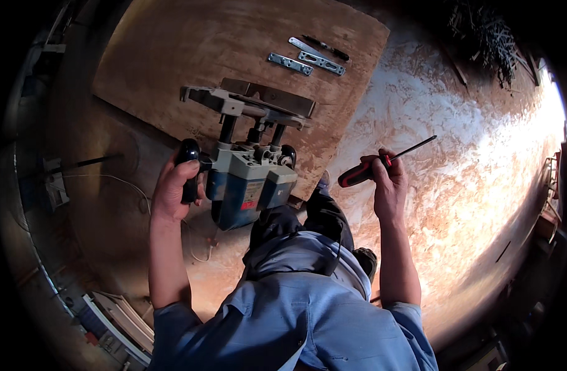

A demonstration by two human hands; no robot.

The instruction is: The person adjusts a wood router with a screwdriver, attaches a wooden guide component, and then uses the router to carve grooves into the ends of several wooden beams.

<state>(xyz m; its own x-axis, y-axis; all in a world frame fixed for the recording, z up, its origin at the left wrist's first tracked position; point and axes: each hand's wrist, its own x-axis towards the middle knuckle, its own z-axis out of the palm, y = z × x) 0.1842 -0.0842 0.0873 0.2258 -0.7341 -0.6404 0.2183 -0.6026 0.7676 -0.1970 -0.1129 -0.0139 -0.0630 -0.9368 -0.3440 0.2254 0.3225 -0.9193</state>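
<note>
My left hand (175, 188) is closed round the black side handle of a blue and grey plunge router (237, 191). Its base points away from me, over a wooden board (135, 55); whether it rests there I cannot tell. My right hand (387, 179) grips a red and black screwdriver (357, 174), blade pointing up and right, apart from the router. Near the board's far right corner lie several slotted metal plates (288, 62) and a black pen-like item (336, 51).
A pale, stained floor (463, 185) lies right of the board, with a dark pile of scrap strips (487, 43) at its far end. A white cord (122, 179) runs along the left. Long boards (125, 324) lean or lie at lower left. My legs are below the router.
</note>
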